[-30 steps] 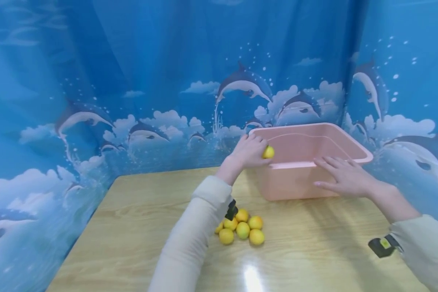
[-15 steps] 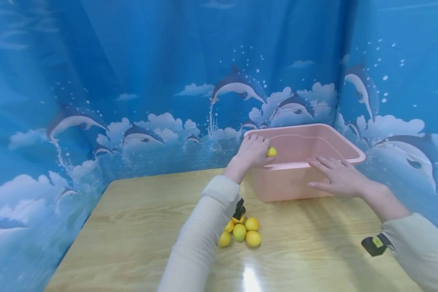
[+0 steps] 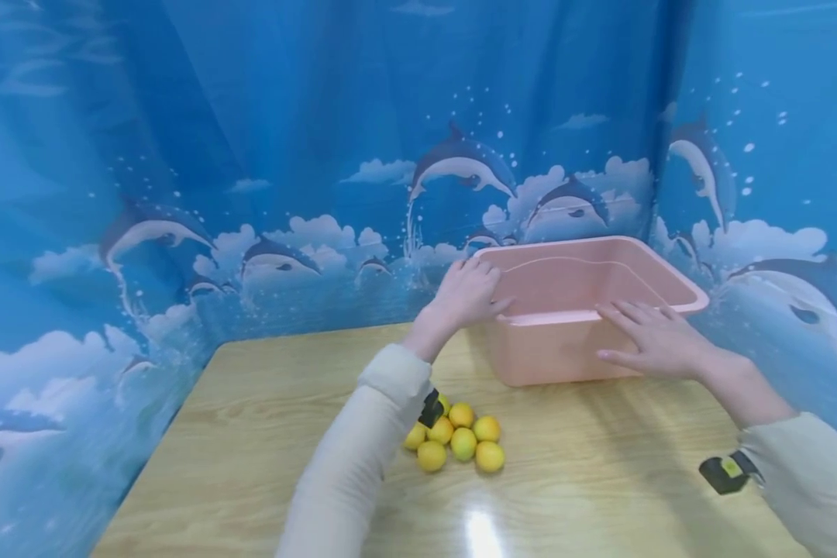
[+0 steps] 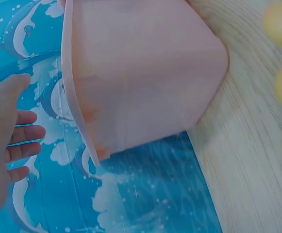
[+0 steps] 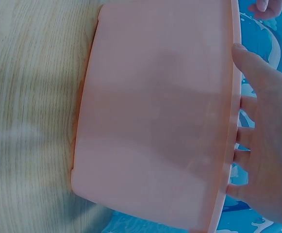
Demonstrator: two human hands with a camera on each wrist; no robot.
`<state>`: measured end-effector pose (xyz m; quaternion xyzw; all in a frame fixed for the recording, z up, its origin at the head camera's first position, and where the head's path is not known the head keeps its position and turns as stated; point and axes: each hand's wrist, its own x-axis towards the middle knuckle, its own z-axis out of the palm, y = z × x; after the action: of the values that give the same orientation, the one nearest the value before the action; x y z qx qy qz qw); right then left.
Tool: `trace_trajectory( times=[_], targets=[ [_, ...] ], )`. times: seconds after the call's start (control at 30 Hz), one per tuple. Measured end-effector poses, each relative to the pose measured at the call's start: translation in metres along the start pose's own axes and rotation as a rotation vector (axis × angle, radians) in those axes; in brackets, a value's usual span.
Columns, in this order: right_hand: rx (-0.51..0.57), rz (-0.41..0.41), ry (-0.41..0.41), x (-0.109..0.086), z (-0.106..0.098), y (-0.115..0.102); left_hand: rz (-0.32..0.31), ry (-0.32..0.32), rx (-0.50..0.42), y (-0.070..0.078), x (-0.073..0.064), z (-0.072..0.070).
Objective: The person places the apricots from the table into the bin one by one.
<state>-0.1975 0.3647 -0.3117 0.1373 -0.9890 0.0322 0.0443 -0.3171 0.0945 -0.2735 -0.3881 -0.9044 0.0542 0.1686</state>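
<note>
A deep pink plastic bin (image 3: 558, 353) stands at the back right of the table. Over its left end hovers my left hand (image 3: 463, 294), fingers loosely bent and holding nothing; the left wrist view shows that hand (image 4: 2, 141) apart from the rim. At the front rim is my right hand (image 3: 659, 333), its fingers spread, and in the right wrist view its thumb and fingers (image 5: 245, 137) lie along the rim without gripping. Several round yellow-orange fruits (image 3: 463, 443) are clustered on the table, partly behind my left wrist. The bin's floor is hidden from every view.
The wooden table (image 3: 286, 403) runs to the left and front of the bin. A blue dolphin-print curtain (image 3: 321, 155) hangs close behind and beside it. Black wrist cameras, such as the one on the right wrist (image 3: 725, 473), stick out below both forearms.
The yellow fruit that was in my left hand over the bin is out of it and out of sight; the fingers have loosened. My right hand has stayed at the front rim.
</note>
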Motion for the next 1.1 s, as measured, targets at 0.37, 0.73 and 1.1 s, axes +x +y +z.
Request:
trace_trajectory(
  times=[0.37, 0.73, 1.1],
  targets=[
    [0.0, -0.004, -0.001, 0.0, 0.003, 0.002, 0.014, 0.061, 0.006, -0.03, -0.043, 0.007],
    [0.007, 0.005, -0.003, 0.0, 0.002, 0.003, 0.023, -0.047, 0.027, -0.052, -0.082, 0.037],
    [0.032, 0.001, -0.006, 0.001, 0.002, 0.002, 0.102, -0.172, 0.056, -0.057, -0.105, 0.07]
  ],
)
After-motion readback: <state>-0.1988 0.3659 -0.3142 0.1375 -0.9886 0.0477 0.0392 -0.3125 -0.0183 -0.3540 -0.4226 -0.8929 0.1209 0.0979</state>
